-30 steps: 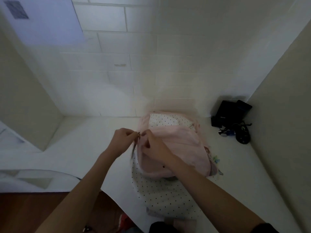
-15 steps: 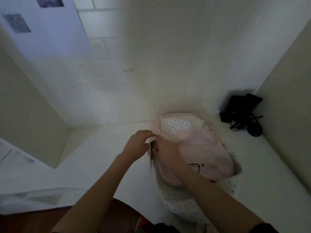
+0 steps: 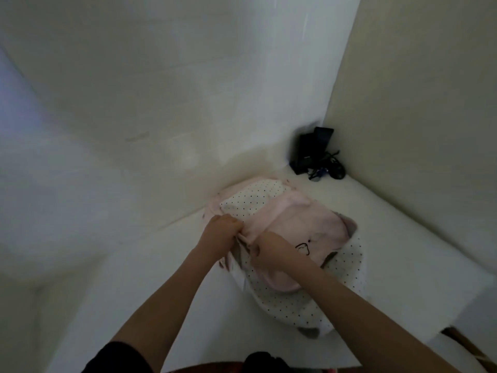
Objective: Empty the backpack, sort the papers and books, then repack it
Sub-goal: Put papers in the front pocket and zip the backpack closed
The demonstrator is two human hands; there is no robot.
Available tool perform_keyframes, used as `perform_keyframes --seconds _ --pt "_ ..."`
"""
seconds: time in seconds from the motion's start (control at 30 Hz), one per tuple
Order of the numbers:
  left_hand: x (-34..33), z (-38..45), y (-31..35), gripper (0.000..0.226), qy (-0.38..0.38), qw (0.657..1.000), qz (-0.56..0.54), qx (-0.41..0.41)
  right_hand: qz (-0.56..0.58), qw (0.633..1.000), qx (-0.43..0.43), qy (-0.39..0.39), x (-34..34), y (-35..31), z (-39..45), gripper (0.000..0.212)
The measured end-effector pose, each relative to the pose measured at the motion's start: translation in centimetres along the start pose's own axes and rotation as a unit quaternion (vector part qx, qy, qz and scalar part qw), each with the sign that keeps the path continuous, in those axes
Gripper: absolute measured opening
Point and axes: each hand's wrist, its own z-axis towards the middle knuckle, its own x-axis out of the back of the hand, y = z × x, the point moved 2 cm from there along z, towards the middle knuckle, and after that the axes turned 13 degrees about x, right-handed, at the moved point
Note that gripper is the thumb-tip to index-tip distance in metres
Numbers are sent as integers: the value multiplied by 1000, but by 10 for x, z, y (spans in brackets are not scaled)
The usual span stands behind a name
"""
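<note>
Two hands, left hand [image 3: 219, 232] and right hand [image 3: 271, 246], pinch the soft pink, polka-dotted fabric backpack [image 3: 295, 238] at its opening; uneven pulling may snag the closure.

We see a white desk surface [image 3: 139, 270] set in a corner: a pale blurred back wall [image 3: 174, 76], a beige side panel [image 3: 419, 84] at right, dim light, and dark wooden floor [image 3: 465, 343] at lower right.

The backpack [image 3: 290, 238] has turned, its face drawing now clear of the right hand [image 3: 271, 247].
</note>
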Motion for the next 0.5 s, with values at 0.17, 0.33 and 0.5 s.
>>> perform_keyframes --seconds 0.17,0.33,0.5 --pt "9 8 -18 16 29 997 -60 36 49 998 34 12 20 4 -35 38" --pt "20 11 -17 26 56 993 -82 69 4 1000 24 3 38 11 -51 33" --pt "24 18 -29 35 64 992 -47 101 -27 999 34 10 48 12 -61 36"
